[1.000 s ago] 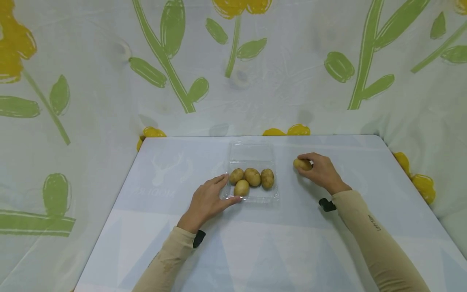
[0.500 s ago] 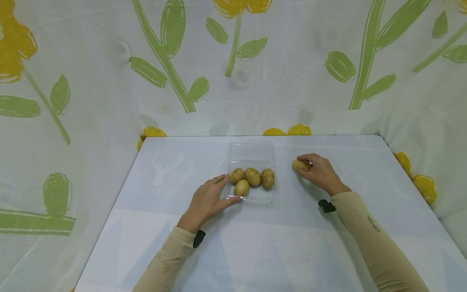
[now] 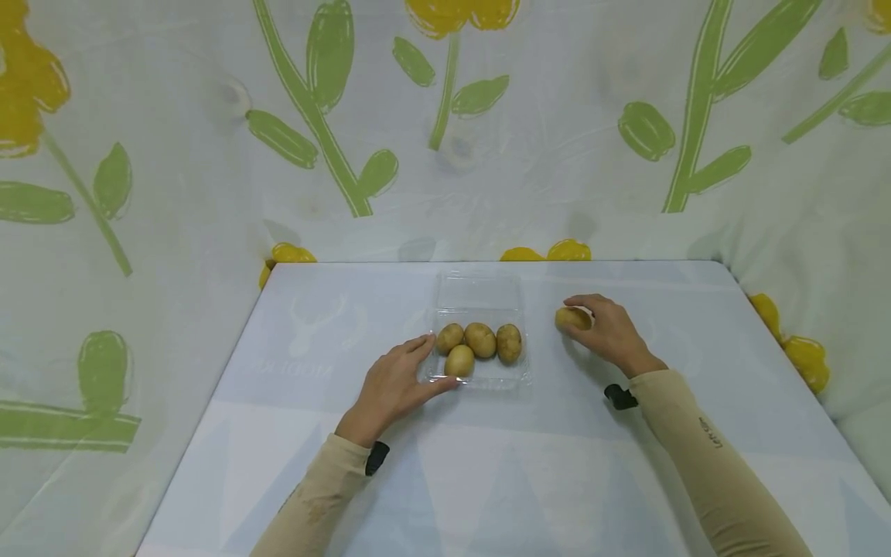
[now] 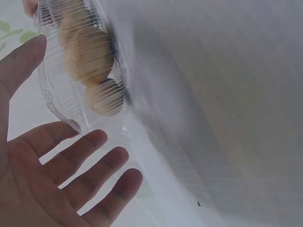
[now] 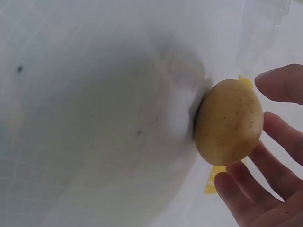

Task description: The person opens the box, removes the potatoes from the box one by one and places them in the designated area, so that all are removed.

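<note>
Little is changing: the right hand [image 3: 605, 329] is still cupping the loose yellow-brown potato [image 3: 573, 318] on the pale table [image 3: 557, 464], nudging it slightly leftward; the open left hand [image 3: 393, 383] keeps steadying the clear plastic tray [image 3: 511, 377] of four potatoes.

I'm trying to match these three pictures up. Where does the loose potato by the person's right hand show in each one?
Head view: the loose potato lies on the table, right of the clear tray, at the right hand's fingertips.
Left wrist view: not in it; only the tray's potatoes show.
Right wrist view: right of centre, fingers curled near it.
Shared landmark: the pale table surface appears in all three.
</note>
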The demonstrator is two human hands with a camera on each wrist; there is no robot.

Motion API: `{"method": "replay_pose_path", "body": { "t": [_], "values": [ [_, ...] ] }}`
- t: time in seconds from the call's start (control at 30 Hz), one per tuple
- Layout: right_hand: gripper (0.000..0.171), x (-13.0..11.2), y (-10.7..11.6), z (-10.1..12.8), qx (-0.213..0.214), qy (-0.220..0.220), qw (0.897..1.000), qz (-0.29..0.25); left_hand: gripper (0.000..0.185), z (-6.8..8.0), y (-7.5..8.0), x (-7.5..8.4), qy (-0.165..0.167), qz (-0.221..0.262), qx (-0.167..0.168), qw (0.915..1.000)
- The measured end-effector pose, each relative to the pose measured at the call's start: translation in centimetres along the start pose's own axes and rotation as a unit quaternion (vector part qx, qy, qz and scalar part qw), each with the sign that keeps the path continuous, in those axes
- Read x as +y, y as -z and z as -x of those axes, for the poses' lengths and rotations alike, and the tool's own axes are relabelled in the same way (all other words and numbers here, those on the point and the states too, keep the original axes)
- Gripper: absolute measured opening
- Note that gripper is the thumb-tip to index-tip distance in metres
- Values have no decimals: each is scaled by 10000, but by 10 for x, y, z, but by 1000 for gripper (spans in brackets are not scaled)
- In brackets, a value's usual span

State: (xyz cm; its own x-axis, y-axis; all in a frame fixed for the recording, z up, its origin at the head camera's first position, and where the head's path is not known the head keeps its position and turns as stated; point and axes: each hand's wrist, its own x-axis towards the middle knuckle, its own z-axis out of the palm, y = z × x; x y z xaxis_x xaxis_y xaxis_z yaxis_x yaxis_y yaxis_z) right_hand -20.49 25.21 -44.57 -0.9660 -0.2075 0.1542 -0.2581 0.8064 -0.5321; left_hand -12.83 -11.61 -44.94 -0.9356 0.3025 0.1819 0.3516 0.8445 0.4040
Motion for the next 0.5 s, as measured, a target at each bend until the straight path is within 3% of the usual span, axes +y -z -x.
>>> {"method": "replay_pose_path", "body": {
  "t": [0.23,0.5],
  "values": [
    [45,-8,5,-1,297,183,9992,-173,87,-2,2,0,13,-38,-24,10000],
    [50,-29,9,-3,307,312,9986,-297,87,0,1,0,60,20,-129,9999]
  ]
}}
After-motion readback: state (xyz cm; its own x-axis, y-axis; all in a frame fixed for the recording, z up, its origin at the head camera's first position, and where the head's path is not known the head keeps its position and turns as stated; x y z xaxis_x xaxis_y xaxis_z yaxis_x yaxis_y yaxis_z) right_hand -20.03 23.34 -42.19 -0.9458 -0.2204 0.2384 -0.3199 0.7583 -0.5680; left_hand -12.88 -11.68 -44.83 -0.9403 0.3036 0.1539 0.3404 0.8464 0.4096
